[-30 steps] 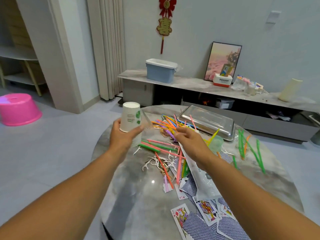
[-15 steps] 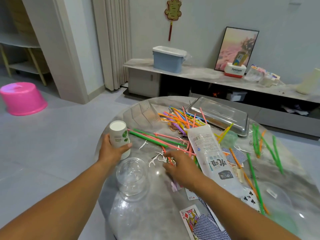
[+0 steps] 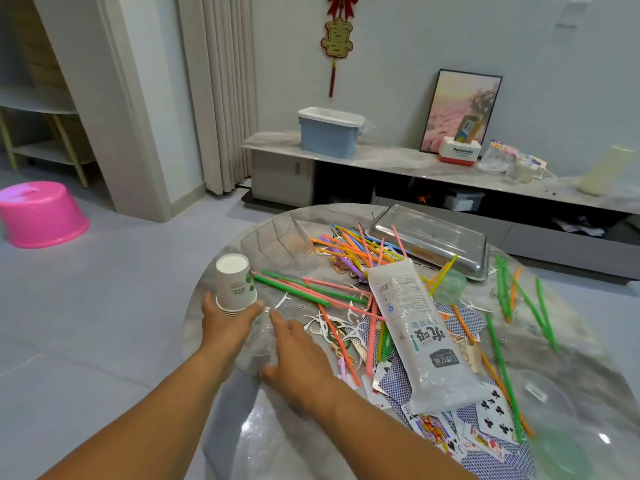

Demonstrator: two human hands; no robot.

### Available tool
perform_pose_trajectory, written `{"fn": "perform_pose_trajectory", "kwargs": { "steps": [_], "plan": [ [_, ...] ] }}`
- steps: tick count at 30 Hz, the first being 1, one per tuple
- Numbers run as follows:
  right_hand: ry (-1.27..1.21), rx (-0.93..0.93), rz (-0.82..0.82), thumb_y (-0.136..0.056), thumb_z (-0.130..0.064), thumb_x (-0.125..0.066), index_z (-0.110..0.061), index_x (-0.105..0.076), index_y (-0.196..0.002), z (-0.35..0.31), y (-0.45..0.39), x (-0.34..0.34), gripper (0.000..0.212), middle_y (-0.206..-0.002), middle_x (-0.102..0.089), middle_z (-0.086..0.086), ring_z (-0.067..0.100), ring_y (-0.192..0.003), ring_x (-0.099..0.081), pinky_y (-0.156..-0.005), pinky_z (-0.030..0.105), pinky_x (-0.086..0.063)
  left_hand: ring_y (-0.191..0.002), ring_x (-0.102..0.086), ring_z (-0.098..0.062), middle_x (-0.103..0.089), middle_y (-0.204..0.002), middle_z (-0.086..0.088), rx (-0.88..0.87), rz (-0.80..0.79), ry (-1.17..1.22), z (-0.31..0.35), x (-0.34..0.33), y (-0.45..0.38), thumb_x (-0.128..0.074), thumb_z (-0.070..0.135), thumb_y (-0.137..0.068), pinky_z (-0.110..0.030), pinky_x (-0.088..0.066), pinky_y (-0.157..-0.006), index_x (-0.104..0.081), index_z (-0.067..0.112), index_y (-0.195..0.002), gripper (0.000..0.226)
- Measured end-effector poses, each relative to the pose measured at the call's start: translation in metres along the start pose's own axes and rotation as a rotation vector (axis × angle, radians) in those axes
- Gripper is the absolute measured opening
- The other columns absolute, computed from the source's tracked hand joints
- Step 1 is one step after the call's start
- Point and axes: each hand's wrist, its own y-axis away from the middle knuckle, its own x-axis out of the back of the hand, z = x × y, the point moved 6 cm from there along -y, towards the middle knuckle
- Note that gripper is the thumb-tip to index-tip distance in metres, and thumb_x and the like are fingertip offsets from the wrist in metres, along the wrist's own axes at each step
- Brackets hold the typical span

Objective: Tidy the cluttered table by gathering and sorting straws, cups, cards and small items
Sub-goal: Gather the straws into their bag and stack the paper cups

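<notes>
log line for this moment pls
left hand: holds paper cup stack | right hand: on clear plastic cup | straws, cards: unsorted

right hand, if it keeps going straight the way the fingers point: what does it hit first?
The right hand points up and left, toward the clear plastic cup that its fingers already reach. Past that cup, the next contact looks like the left hand holding the paper cup stack. Depth between them is unclear.
</notes>
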Motion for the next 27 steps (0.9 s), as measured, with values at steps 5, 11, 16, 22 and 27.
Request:
{"fn": "perform_pose_trajectory", "kwargs": {
  "steps": [5, 11, 16, 22, 27],
  "plan": [
    [0.061, -0.038, 0.068, -0.093, -0.013, -0.061, -0.025, -0.020, -0.158, 0.034, 0.002, 0.032, 0.078, -0.154, -0.037, 0.009, 0.031, -0.141, -0.038, -0.112, 0.043, -0.038, -0.137, -0.044, -0.040, -0.041, -0.152, -0.017, 0.052, 0.265, -0.020, -0.004, -0.009, 0.022, -0.086, 0.024, -0.074, -0.051, -0.039, -0.114, -0.022, 0.018, -0.157, 0.105],
    [0.290, -0.245, 0.356, -0.085, -0.015, -0.063, -0.023, -0.044, -0.143, 0.101, 0.031, 0.101, 0.061, -0.135, -0.051, 0.008, 0.032, -0.130, -0.045, -0.111, 0.046, -0.033, -0.141, -0.036, -0.040, -0.037, -0.154, -0.019, -0.131, 0.577, -0.071, 0.012, -0.019, 0.087, -0.072, 0.016, -0.079, -0.052, -0.031, -0.115, -0.034, 0.011, -0.151, 0.082],
    [0.307, -0.542, 0.340, -0.076, -0.050, -0.071, -0.030, -0.020, -0.153, 0.165, 0.064, 0.128, 0.094, -0.150, -0.034, 0.015, 0.040, -0.142, -0.027, -0.119, 0.062, -0.012, -0.139, -0.039, -0.036, -0.045, -0.147, -0.020, -0.394, 0.397, -0.152, 0.028, -0.061, 0.114, -0.069, -0.004, -0.076, -0.046, -0.030, -0.117, -0.045, 0.003, -0.142, 0.070],
    [0.254, -0.625, 0.220, -0.062, -0.066, -0.076, -0.037, 0.000, -0.156, 0.191, 0.075, 0.121, 0.125, -0.155, -0.028, 0.014, 0.042, -0.140, -0.037, -0.116, 0.062, -0.014, -0.146, -0.031, -0.028, -0.036, -0.156, -0.009, -0.341, 0.187, -0.218, 0.022, -0.095, 0.116, -0.064, -0.001, -0.086, -0.050, -0.033, -0.118, -0.040, 0.017, -0.148, 0.069],
    [0.245, -0.555, 0.363, -0.072, -0.048, -0.074, -0.034, -0.003, -0.156, 0.187, 0.076, 0.131, 0.111, -0.143, -0.045, 0.010, 0.035, -0.131, -0.044, -0.108, 0.053, -0.030, -0.147, -0.030, -0.027, -0.035, -0.157, -0.009, -0.330, 0.143, -0.250, 0.023, -0.096, 0.110, -0.065, 0.001, -0.087, -0.049, -0.033, -0.118, -0.040, 0.018, -0.149, 0.069]
  ]
}}
